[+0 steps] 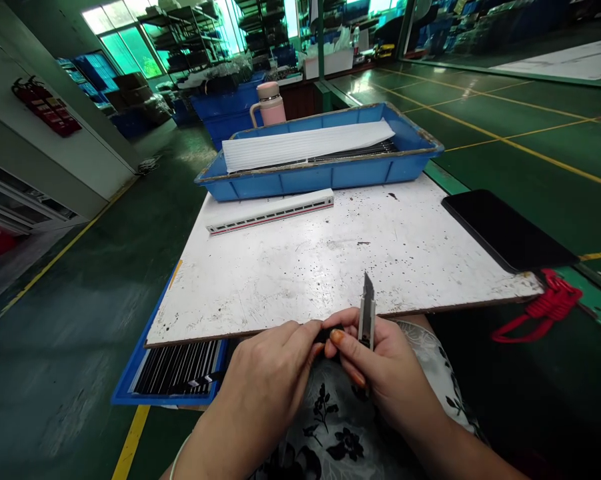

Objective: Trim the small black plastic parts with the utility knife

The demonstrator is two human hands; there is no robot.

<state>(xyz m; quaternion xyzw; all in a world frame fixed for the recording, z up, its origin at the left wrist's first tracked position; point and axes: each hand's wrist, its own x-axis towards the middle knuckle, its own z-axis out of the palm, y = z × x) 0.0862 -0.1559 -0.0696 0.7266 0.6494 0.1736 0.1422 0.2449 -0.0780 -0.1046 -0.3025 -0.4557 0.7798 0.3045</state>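
My left hand [277, 363] is closed, its fingers pinching a small black part [334, 331] in front of the table's near edge. My right hand [380, 363] grips a utility knife [367, 310], its blade pointing up, while the thumb and fingertips also touch the black part. Most of that part is hidden by the fingers. A dark strip with white marks [200, 382] shows left of my left forearm; whether it belongs to the held part I cannot tell. Farther back on the white table [280, 280] lies a white model train car body [271, 212] with a red stripe.
A blue tray [305, 179] holding white foam sheet [305, 143] and dark strips stands at the table's back. Behind it is a pink bottle [271, 107]. A black phone [505, 230] with a red cord lies right. Below left, another blue tray [125, 387] holds black strips.
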